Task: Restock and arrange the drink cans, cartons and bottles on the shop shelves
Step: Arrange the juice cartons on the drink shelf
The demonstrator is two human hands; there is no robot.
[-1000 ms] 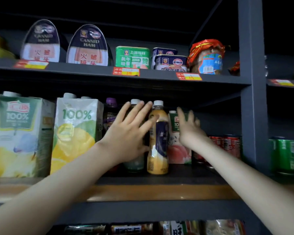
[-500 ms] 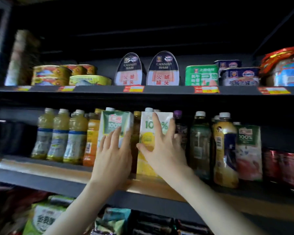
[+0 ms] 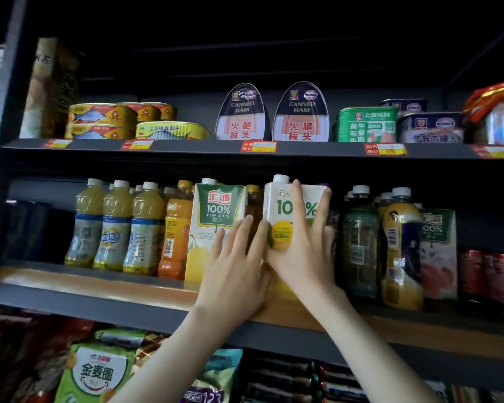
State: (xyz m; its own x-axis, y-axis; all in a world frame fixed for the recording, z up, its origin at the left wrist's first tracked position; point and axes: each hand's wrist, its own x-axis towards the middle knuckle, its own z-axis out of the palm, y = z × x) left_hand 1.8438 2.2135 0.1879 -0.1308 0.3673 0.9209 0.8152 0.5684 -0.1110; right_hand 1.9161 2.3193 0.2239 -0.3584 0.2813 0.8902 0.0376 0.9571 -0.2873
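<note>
— Middle shelf (image 3: 99, 283), front edge: what stands there?
— Two cartons, upright, side by side with a narrow gap between them. The pear juice carton (image 3: 216, 216) is on the left, the white carton (image 3: 282, 205) on the right.
— And my hands?
— Your left hand (image 3: 233, 269): fingers straight, laid flat on the pear juice carton's lower right, grasping nothing. Your right hand (image 3: 301, 251): fingers spread and pressed flat over the white carton's front, not curled round it.
— Neighbours?
— Yellow bottles (image 3: 114, 228) left of the cartons and a green bottle (image 3: 360, 239) to the right. Canned ham tins (image 3: 243, 114) on the shelf above.
</note>
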